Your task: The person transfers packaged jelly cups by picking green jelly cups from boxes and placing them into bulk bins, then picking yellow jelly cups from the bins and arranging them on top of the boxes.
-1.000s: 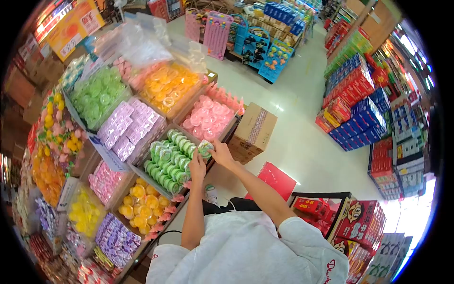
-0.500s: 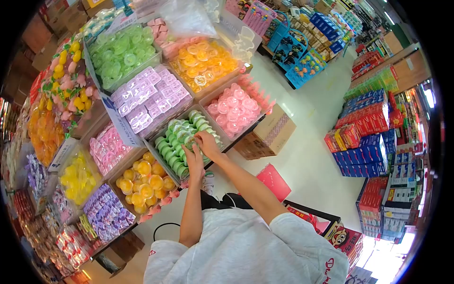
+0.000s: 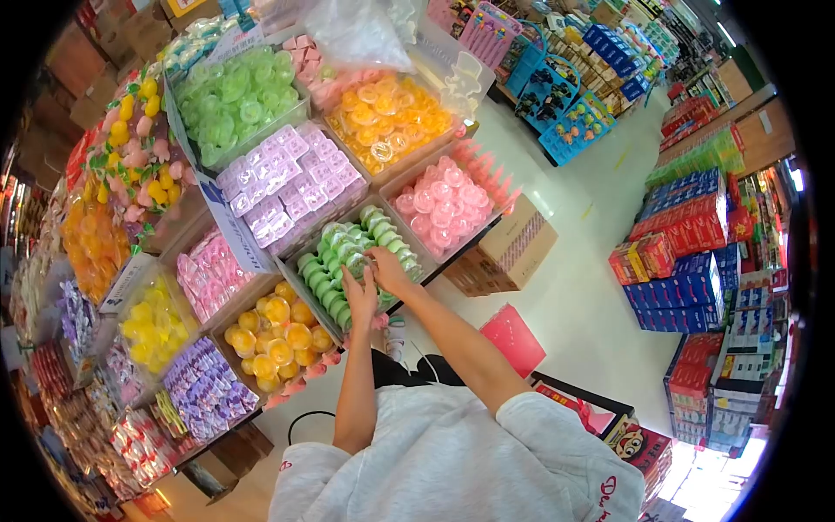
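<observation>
Rows of green jelly cups (image 3: pixel 331 277) with clear lids fill a bin in front of me. My left hand (image 3: pixel 360 298) is at the near side of these rows, its fingers closed around the edge of one green cup (image 3: pixel 356 266). Just to its right, my right hand (image 3: pixel 389 271) has bent fingers on the same cup from the other side. The fingers partly hide that cup, and it sits low among the others.
Neighbouring bins hold yellow-orange jelly cups (image 3: pixel 277 335), pink jelly cups (image 3: pixel 442 202) and lilac cups (image 3: pixel 283 178). A cardboard box (image 3: pixel 504 248) stands on the floor beyond the display. Stacked red and blue cartons (image 3: pixel 678 248) line the right side.
The view has shifted slightly, so the bins appear a little further right and lower. Both hands stay on the green cups, with only small finger movement.
</observation>
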